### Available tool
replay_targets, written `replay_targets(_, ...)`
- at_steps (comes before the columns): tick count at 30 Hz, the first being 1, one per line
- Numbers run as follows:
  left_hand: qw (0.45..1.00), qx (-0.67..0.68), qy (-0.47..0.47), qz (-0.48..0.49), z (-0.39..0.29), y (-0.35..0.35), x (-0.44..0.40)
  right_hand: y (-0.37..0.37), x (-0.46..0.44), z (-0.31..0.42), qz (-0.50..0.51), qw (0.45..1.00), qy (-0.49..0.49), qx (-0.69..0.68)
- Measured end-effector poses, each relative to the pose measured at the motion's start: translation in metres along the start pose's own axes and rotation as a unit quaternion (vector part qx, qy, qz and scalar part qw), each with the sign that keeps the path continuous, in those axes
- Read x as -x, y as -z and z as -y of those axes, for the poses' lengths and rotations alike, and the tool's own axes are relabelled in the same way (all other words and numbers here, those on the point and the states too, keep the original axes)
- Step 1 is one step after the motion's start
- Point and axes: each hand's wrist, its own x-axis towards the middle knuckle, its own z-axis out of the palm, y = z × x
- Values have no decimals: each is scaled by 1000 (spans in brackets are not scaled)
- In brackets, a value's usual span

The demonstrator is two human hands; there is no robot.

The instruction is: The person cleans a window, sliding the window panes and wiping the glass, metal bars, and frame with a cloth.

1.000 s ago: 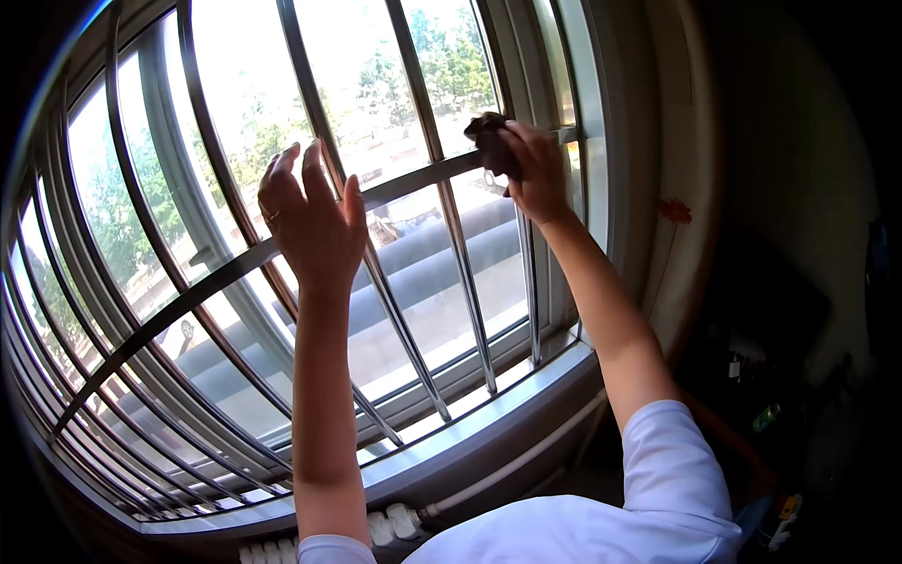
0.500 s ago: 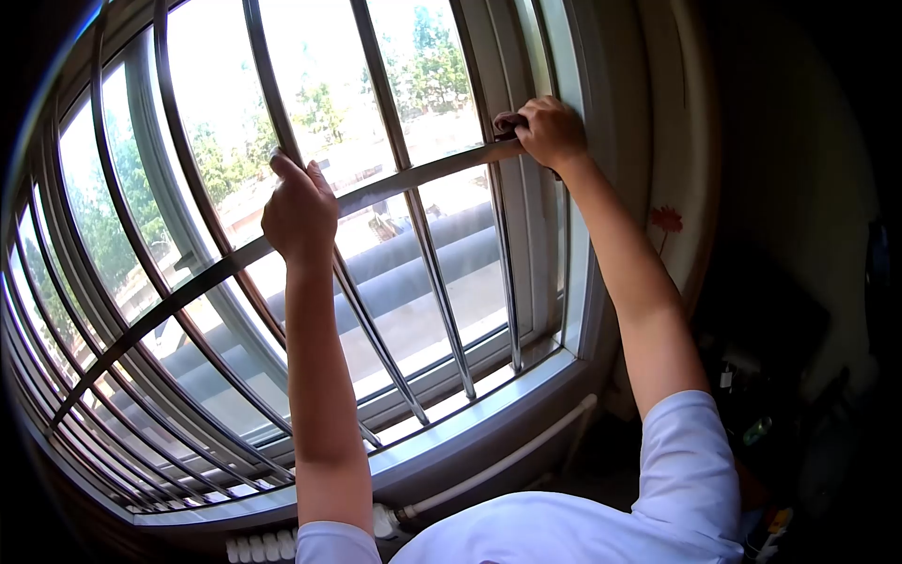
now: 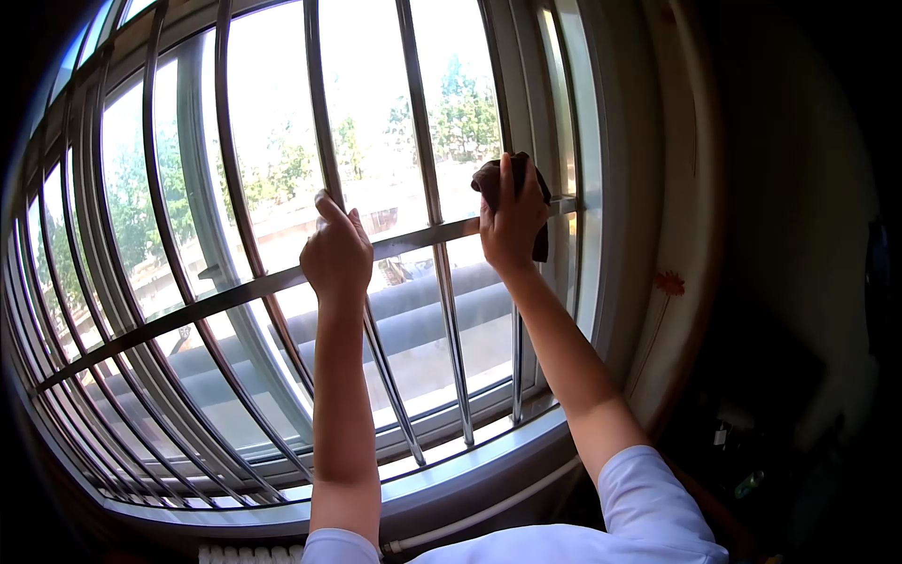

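1. We faced a large, bright window (image 3: pixel 272 85), with trees (image 3: pixel 462 113) outside.
2. Across it stood a metal grille of upright bars, joined by one flat crossbar (image 3: pixel 404 242) that rose toward the right.
3. Below, a white shirt (image 3: pixel 648 489) showed its sleeves at the ends of two raised, bare forearms.
4. We saw a pale sill (image 3: pixel 451 467) under the bars, and beneath it a white pipe (image 3: pixel 489 512) beside part of a radiator (image 3: pixel 249 555).
5. The left hand (image 3: pixel 336 252) was curled around an upright bar (image 3: pixel 323 113), right where it met the crossbar.
6. The right hand (image 3: pixel 515 218) held a dark cloth (image 3: pixel 489 179) with fingers laid over it, near the crossbar's right end, in front of another upright. We could not tell how firmly it pressed.
7. On the wall to the right, we noticed a small red flower (image 3: pixel 669 283).
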Motion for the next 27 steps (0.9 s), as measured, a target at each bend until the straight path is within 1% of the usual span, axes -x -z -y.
replay_targets(1,1000,-1,2,-4,-1,-1,2,-5,-13,-5,-15,999,21,44)
replay_targets(3,1000,-1,-1,-22,-1,-2,5,-8,-37,-12,66,998,5,0)
replay_targets(4,1000,0,-3,-31,-2,-2,6,-11,-48,-14,62,998,9,-1)
replay_targets(6,999,1,-6,-46,-5,-2,5,-17,-67,-15,21,991,103,85)
replay_targets(9,999,-9,-5,-45,-4,0,7,-22,-97,-9,15,993,88,73)
replay_targets(10,999,-10,-13,-48,-2,-1,9,-20,-109,-7,34,994,86,66)
replay_targets(12,998,-13,-19,-57,-3,0,5,-23,-145,2,38,996,65,53)
replay_targets(14,1000,-1,-1,-13,-5,5,5,-33,-178,6,41,996,57,49)
replay_targets(16,999,-2,-12,-31,-4,3,6,-45,-214,5,-6,996,77,54)
replay_targets(17,999,0,-22,-45,-3,2,7,-51,-238,3,-8,996,79,51)
replay_targets(19,999,-12,-8,-35,-7,6,8,-67,-294,-4,34,995,75,-57)
replay_targets(21,999,9,6,-36,-7,6,4,-82,-340,-2,73,981,75,-163)
replay_targets(22,999,6,6,-42,-7,5,4,-109,-344,2,-205,975,83,-30)
replay_targets(23,999,3,6,-41,-7,4,4,-129,-341,-6,-204,975,82,-33)
replay_targets(24,999,2,2,-54,-8,4,4,-136,-334,-10,-260,939,104,198)
replay_targets(25,998,1,-3,-64,-7,4,6,-142,-327,-13,-299,850,120,418)
replay_targets(26,998,0,-2,-64,-7,3,7,-143,-322,-20,-298,850,120,417)
replay_targets(27,998,-9,-1,-61,-8,3,6,-93,-298,0,-140,964,65,214)
